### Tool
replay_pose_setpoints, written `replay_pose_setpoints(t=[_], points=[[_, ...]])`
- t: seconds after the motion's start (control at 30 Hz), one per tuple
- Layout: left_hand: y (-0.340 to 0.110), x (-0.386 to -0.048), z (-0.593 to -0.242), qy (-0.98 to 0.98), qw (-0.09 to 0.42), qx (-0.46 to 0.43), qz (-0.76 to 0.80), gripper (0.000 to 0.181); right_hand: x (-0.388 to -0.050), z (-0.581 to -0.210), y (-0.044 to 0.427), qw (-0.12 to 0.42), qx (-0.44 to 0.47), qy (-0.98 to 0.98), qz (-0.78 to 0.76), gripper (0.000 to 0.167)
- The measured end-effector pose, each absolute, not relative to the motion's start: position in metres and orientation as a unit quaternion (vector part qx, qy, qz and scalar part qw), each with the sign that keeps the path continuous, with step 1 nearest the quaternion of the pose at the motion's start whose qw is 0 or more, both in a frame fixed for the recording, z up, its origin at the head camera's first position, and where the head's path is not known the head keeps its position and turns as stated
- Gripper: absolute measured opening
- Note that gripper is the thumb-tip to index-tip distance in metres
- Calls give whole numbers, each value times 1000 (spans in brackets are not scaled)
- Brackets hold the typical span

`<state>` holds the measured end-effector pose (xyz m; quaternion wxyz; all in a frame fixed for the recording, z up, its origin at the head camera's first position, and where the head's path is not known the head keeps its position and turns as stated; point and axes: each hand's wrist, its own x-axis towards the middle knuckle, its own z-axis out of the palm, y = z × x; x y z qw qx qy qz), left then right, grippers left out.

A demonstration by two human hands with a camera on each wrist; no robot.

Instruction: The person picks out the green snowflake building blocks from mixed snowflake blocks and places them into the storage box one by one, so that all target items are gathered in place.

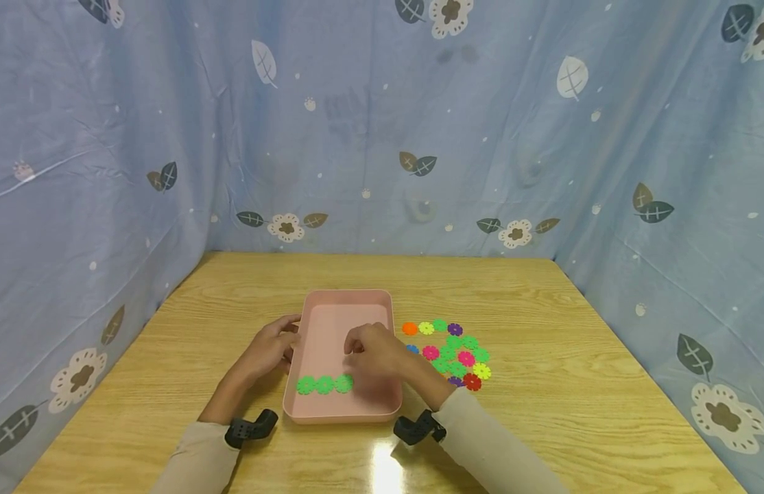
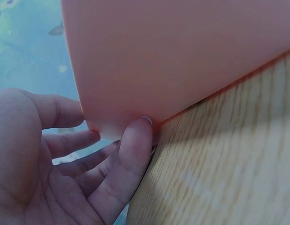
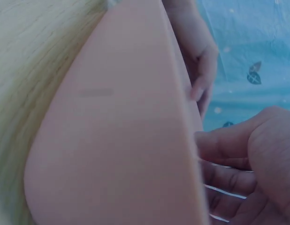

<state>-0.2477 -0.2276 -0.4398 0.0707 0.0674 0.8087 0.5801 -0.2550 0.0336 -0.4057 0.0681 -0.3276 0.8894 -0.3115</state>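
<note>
Green discs point(image 1: 324, 385), three of them, lie in a side-to-side row on the near part of the pink tray's point(image 1: 343, 418) floor, whose long axis points away from us. At the left, our left hand point(image 1: 272, 348) holds the tray's left side between thumb and fingers; that wall stands between it and the row. Our right hand point(image 1: 371, 348) is the nearer, over the tray, just beyond and to the right of the row's right end, so the discs lie toward us and leftward from it. Its fingers are curled, their tips hidden; we cannot tell whether they pinch anything. Our right forearm point(image 1: 423, 376) crosses the tray's right wall and partly hides the loose discs point(image 1: 448, 353), which lie in mixed colours on the wooden table point(image 1: 542, 384). A patterned curtain point(image 1: 369, 123) hangs behind.
</note>
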Motion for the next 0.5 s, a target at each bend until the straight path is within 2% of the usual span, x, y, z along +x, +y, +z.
replay_pose_setpoints(t=[0.23,0.5], points=[[-227,-248,-440,812,67,65,577,51,-259,-398,55,30,-327,874,-359,14],[-226,-246,-438,812,65,64,577,53,-264,-392,89,-25,-286,861,-420,13]])
